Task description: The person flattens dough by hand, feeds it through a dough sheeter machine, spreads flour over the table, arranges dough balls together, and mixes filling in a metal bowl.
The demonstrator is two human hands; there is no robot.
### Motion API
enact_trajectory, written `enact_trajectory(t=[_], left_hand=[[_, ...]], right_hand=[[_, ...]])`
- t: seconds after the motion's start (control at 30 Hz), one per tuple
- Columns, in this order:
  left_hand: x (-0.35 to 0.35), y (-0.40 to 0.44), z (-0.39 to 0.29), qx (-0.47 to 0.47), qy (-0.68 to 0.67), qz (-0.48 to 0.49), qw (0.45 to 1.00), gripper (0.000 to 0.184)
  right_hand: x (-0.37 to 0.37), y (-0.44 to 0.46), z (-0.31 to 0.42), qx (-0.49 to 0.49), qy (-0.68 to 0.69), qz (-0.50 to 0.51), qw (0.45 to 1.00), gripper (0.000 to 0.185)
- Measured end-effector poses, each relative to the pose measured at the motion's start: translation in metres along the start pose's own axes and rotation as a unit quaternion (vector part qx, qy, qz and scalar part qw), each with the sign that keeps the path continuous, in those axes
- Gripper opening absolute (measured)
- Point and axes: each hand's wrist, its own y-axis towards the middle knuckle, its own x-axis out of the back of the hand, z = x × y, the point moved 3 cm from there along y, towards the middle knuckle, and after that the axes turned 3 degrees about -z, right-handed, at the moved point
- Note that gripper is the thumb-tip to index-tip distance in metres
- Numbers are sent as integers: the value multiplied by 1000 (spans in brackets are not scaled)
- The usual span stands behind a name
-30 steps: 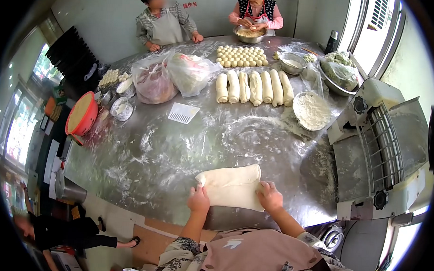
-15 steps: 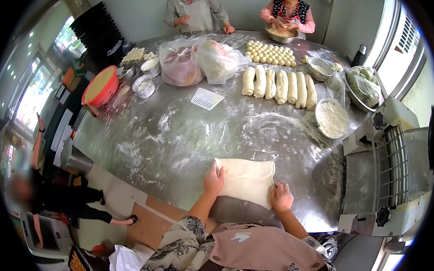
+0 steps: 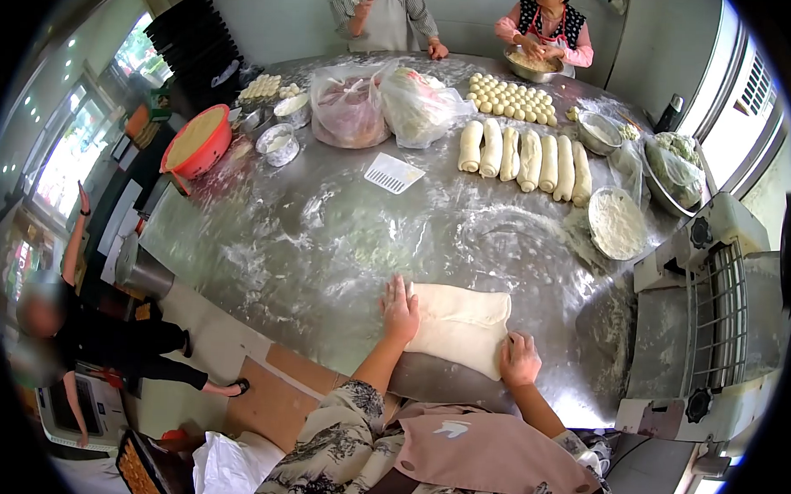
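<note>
A folded sheet of pale dough [image 3: 459, 326] lies flat on the metal table, with a seam running across it. My left hand [image 3: 399, 312] rests against its left edge, fingers stretched forward. At the lower right edge, my right hand [image 3: 520, 359] has its fingers curled on the dough. Beyond it stand several rolled dough logs [image 3: 529, 161] side by side, and behind them many small dough balls [image 3: 511, 99]. A white slotted scraper [image 3: 394, 174] lies on the table past my left hand.
Flour bowl [image 3: 618, 223] at right, beside a roller machine [image 3: 715, 315]. Filled plastic bags [image 3: 350, 104], small bowls and a red basin [image 3: 197, 142] stand at left. Two people work at the far edge; one person [image 3: 131, 347] in black is on the floor area at left.
The view has shifted, so the table items appear farther right. My left hand has opened from its grip on the dough's left edge. My right hand remains at the right edge.
</note>
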Motion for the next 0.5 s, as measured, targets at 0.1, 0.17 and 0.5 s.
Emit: enact_trajectory(t=[0.1,0.17,0.5], left_hand=[[-15,-4,1,-34,10,98,995,63],[-23,-6,0,-48,7,81,995,61],[-9,-14,-6,13,72,80,994,56]], right_hand=[[0,1,0,2,1,-1,1000,19],[1,2,2,7,4,-6,1000,18],[5,1,-8,-16,85,-31,996,18]])
